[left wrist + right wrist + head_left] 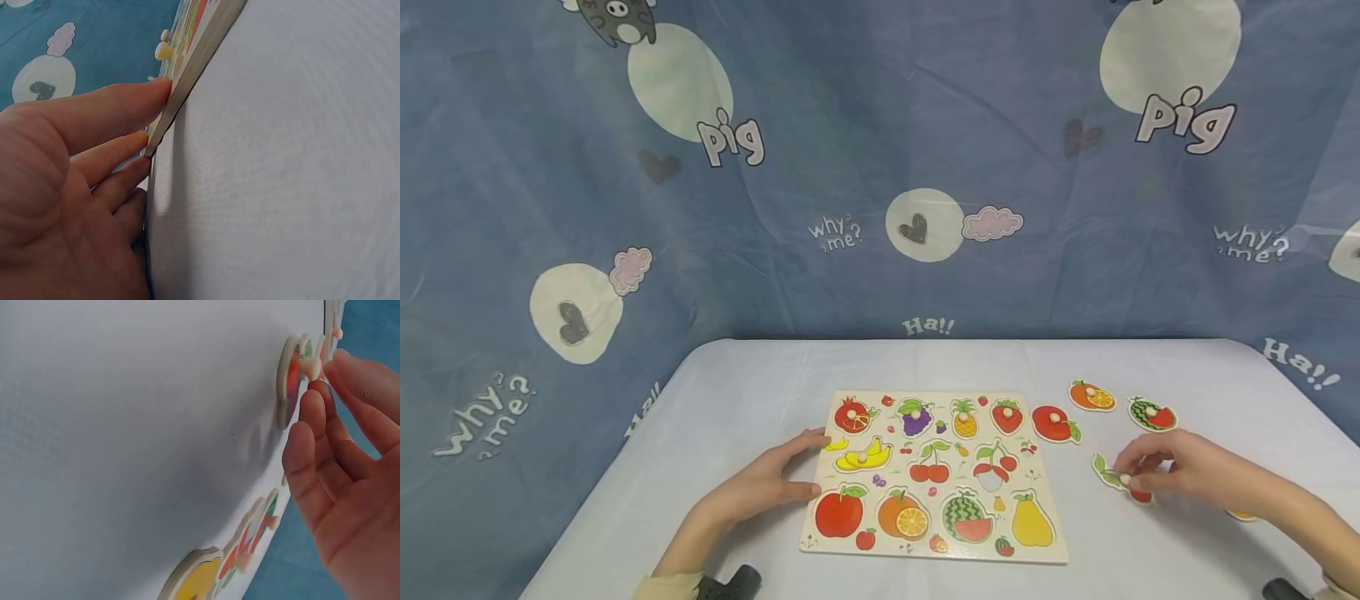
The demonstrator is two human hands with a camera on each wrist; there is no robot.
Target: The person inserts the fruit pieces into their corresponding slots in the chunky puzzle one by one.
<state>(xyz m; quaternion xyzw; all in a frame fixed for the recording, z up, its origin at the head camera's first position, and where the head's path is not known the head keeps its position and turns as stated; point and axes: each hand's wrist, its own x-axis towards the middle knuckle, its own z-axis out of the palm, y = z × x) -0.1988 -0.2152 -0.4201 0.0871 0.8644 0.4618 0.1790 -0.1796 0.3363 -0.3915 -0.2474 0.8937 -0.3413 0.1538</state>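
My left hand rests at the left edge of a wooden fruit puzzle board, fingers fairly straight. In the left wrist view the thumb touches the board's edge. Over the table to the right, my right hand pinches at the pale knob of a cherry puzzle piece, thumb and index tips right around it. The hand hides part of this red and green piece. In the right wrist view the knob shows beside the fingertips, with the other fingers loosely bent.
An apple piece, an orange piece and a watermelon piece lie right of the board. A yellow piece is partly under my right forearm. Several knobbed pieces sit in the board. A blue printed cloth hangs behind the table.
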